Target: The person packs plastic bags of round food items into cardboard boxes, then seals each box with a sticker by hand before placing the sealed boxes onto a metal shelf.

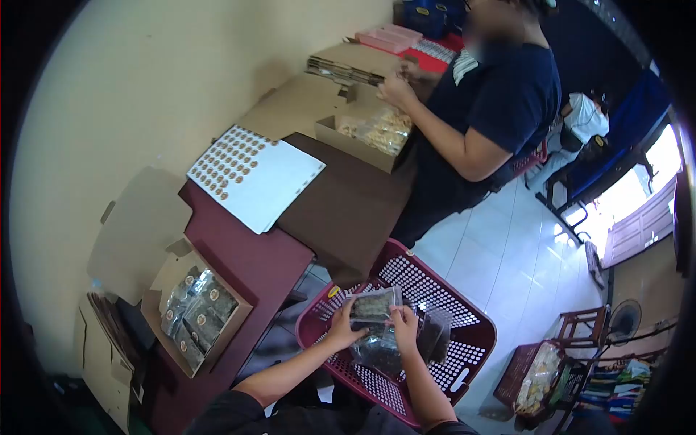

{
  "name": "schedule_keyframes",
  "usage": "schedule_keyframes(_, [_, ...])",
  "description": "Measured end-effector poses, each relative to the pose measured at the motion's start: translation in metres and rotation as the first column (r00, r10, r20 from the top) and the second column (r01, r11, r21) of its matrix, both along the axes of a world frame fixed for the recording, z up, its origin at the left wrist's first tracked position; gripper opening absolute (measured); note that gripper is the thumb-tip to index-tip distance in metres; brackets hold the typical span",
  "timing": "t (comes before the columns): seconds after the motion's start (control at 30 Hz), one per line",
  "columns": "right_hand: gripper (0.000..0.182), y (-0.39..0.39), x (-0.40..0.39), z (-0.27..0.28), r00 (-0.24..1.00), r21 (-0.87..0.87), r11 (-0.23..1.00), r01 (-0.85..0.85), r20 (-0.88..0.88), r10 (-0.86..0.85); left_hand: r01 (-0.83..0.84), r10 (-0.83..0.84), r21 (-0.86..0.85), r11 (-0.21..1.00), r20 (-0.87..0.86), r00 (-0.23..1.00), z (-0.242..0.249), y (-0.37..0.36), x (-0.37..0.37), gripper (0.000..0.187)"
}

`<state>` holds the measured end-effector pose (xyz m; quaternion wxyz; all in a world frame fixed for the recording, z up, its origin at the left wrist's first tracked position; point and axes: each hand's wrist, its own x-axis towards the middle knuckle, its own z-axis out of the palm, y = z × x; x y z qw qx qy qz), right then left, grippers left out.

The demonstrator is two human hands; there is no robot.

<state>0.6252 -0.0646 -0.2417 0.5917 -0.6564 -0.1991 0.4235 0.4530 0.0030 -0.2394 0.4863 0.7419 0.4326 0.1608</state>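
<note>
Both my hands are closed on a clear plastic packet with dark greenish contents, held over a maroon basket. My left hand grips its left side; my right hand pinches its right edge. More clear packets with dark contents lie in the basket below and beside the hands. On the table to the left, an open cardboard box contains several similar packets bearing round stickers. A white sheet with rows of round brown stickers along its left part lies farther up the table.
Across the table, a person in a dark shirt holds both hands over a cardboard box of pale packets. Flattened cartons are stacked behind. Another basket stands on the tiled floor, lower right, near a wooden stool.
</note>
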Motion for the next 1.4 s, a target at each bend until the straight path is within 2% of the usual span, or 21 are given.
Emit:
schedule_keyframes(0.03, [0.017,0.002,-0.013,0.017,0.998,0.074,0.997,0.015,-0.061,-0.011,-0.018,0.017,0.015,1.000,0.012,1.000,0.022,-0.005,-0.006,0.100])
schedule_keyframes(0.1, [0.019,0.005,-0.045,0.048,0.987,0.086,0.996,-0.015,-0.155,0.028,-0.132,0.179,0.231,0.964,-0.193,0.965,0.057,-0.015,-0.024,0.099])
schedule_keyframes(0.17, [0.019,0.011,-0.079,0.079,0.967,0.123,0.984,-0.131,-0.202,0.154,-0.192,0.254,0.349,0.917,-0.141,0.957,0.073,-0.015,-0.052,0.091])
schedule_keyframes(0.27, [0.022,0.018,-0.136,0.124,0.928,0.178,0.940,-0.290,-0.189,0.322,-0.395,0.357,0.393,0.831,0.168,0.919,0.086,-0.015,-0.108,0.069])
schedule_keyframes(0.37, [0.042,0.028,-0.181,0.150,0.819,0.316,0.822,-0.474,-0.183,0.543,-0.496,0.514,0.470,0.730,0.100,0.852,0.122,-0.016,-0.169,0.060])
schedule_keyframes(0.43, [0.045,0.038,-0.212,0.160,0.821,0.341,0.789,-0.511,-0.078,0.565,-0.551,0.563,0.448,0.704,0.121,0.817,0.135,-0.018,-0.215,0.051])
schedule_keyframes(0.5, [0.038,0.051,-0.241,0.157,0.795,0.325,0.743,-0.585,0.050,0.604,-0.587,0.546,0.032,0.809,0.328,0.771,0.149,-0.021,-0.254,0.055])
schedule_keyframes(0.57, [0.035,0.061,-0.274,0.165,0.729,0.277,0.683,-0.676,0.113,0.675,-0.675,0.608,0.060,0.735,0.382,0.696,0.154,-0.033,-0.285,0.063])
schedule_keyframes(0.63, [0.034,0.067,-0.310,0.172,0.679,0.307,0.625,-0.718,0.107,0.727,-0.690,0.626,-0.025,0.723,0.447,0.639,0.155,-0.039,-0.312,0.070])
schedule_keyframes(0.7, [0.034,0.069,-0.346,0.178,0.628,0.329,0.568,-0.754,0.108,0.771,-0.714,0.637,0.042,0.699,0.416,0.649,0.159,-0.044,-0.338,0.063])
schedule_keyframes(0.77, [0.037,0.061,-0.380,0.182,0.597,0.374,0.513,-0.772,0.153,0.787,-0.708,0.645,-0.190,0.681,0.614,0.455,0.172,-0.053,-0.353,0.054])
schedule_keyframes(0.8, [0.040,0.057,-0.393,0.181,0.544,0.384,0.496,-0.779,0.020,0.839,-0.710,0.622,-0.175,0.683,0.649,0.438,0.177,-0.055,-0.360,0.045])
schedule_keyframes(0.9, [0.039,0.051,-0.424,0.192,0.391,0.311,0.339,-0.888,0.123,0.912,-0.781,0.711,-0.157,0.604,0.549,0.439,0.198,-0.072,-0.378,0.044])
schedule_keyframes(0.93, [0.035,0.051,-0.435,0.183,0.347,0.330,0.321,-0.888,0.022,0.938,-0.838,0.727,-0.038,0.544,0.520,0.448,0.194,-0.075,-0.384,0.044])
schedule_keyframes(1.03, [0.034,0.047,-0.458,0.182,0.268,0.356,0.282,-0.891,-0.089,0.959,-0.894,0.791,-0.078,0.442,0.504,0.347,0.192,-0.087,-0.400,0.047])
schedule_keyframes(1.07, [0.037,0.051,-0.463,0.166,0.236,0.295,0.219,-0.930,0.022,0.971,-0.903,0.798,-0.081,0.421,0.506,0.327,0.176,-0.088,-0.405,0.047])
schedule_keyframes(1.13, [0.036,0.052,-0.475,0.163,0.202,0.307,0.203,-0.930,-0.035,0.979,-0.951,0.823,-0.047,0.307,0.515,0.240,0.145,-0.086,-0.417,0.050])
schedule_keyframes(1.23, [0.036,0.059,-0.494,0.156,0.209,0.325,0.244,-0.914,-0.140,0.968,-0.956,0.863,-0.129,0.262,0.475,0.172,0.167,-0.090,-0.422,0.052])
schedule_keyframes(1.3, [0.036,0.064,-0.500,0.154,0.259,0.309,0.310,-0.899,-0.194,0.946,-0.944,0.835,-0.114,0.309,0.508,0.212,0.171,-0.083,-0.429,0.051])
schedule_keyframes(1.37, [0.035,0.072,-0.501,0.157,0.286,0.201,0.278,-0.939,0.014,0.958,-0.912,0.794,-0.108,0.395,0.539,0.280,0.174,-0.077,-0.428,0.050])
schedule_keyframes(1.4, [0.033,0.077,-0.499,0.167,0.228,0.214,0.219,-0.952,0.015,0.974,-0.915,0.796,-0.089,0.393,0.530,0.291,0.177,-0.073,-0.426,0.049])
